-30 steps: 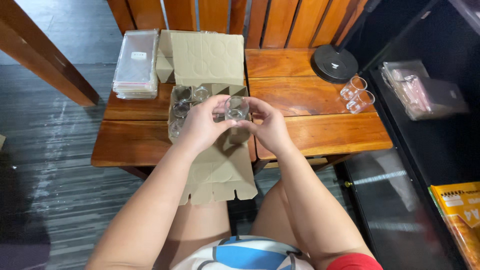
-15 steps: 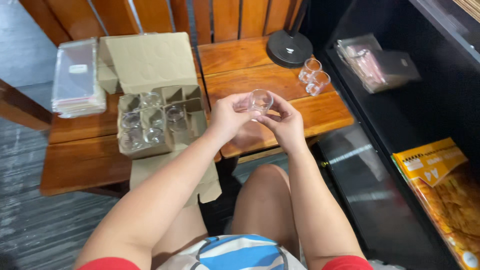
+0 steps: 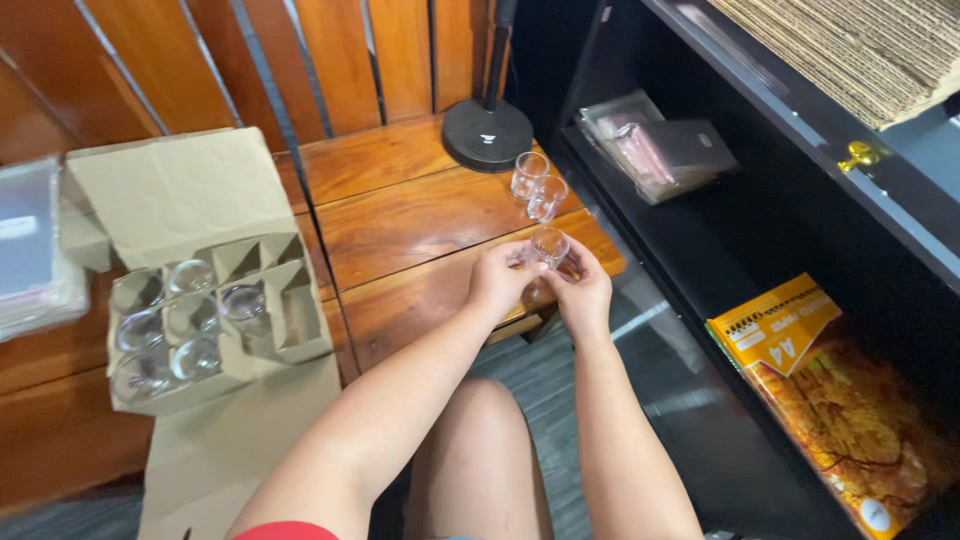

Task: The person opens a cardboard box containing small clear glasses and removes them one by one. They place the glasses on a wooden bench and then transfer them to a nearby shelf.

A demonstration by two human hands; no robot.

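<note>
Both hands meet at the desk's (image 3: 420, 215) near right corner: the left hand (image 3: 497, 282) and right hand (image 3: 583, 290) close their fingers around one small clear glass (image 3: 549, 246), held upright just above the wood. Just beyond stand two more glasses (image 3: 538, 186), then a round black base (image 3: 487, 133). Far left, a carton (image 3: 215, 305) holds others.

Two hands meet around a small glass at the table's right edge.

From the held glass (image 3: 549, 246), two more glasses (image 3: 538, 187) stand at twelve o'clock on the table (image 3: 400, 215), with a round lamp base (image 3: 487, 133) behind them. At nine o'clock sits an open box (image 3: 205, 315) with glasses in its compartments. At three o'clock, a shelf unit (image 3: 800, 170) holds a packet (image 3: 835, 385) low down.
</note>
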